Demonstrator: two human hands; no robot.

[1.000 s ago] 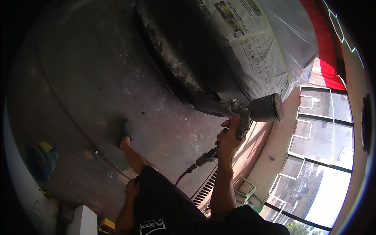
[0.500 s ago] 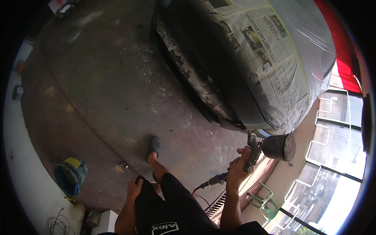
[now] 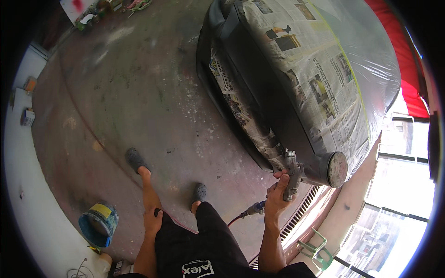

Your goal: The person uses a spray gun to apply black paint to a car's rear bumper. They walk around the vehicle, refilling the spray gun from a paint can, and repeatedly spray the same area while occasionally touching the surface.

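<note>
My right hand (image 3: 277,197) grips a paint spray gun (image 3: 293,178), fingers wrapped round its handle. The gun's round dark paint cup (image 3: 337,169) sits to the right, its lid smeared with paint. A hose coupling (image 3: 254,209) hangs below the handle, joined to a red hose (image 3: 235,219). Just beyond the gun is a dark grey car bumper (image 3: 273,99), with newspaper masking (image 3: 320,88) above it and more in its lower opening. At my left thigh, my left hand (image 3: 152,221) is closed on the leg of my black shorts (image 3: 199,241); its fingertips are partly hidden.
Clear plastic sheeting (image 3: 371,51) wraps the car behind the newspaper. A paint-stained bucket (image 3: 98,224) stands at left by the white wall. The hose (image 3: 88,127) trails across the floor past my feet. A floor grate (image 3: 300,211) and green plastic chair (image 3: 317,250) lie to the right.
My right hand and the spray gun have shifted slightly left and up in view. My left foot has come into sight, and the car sits farther right and lower. Both grips remain.
</note>
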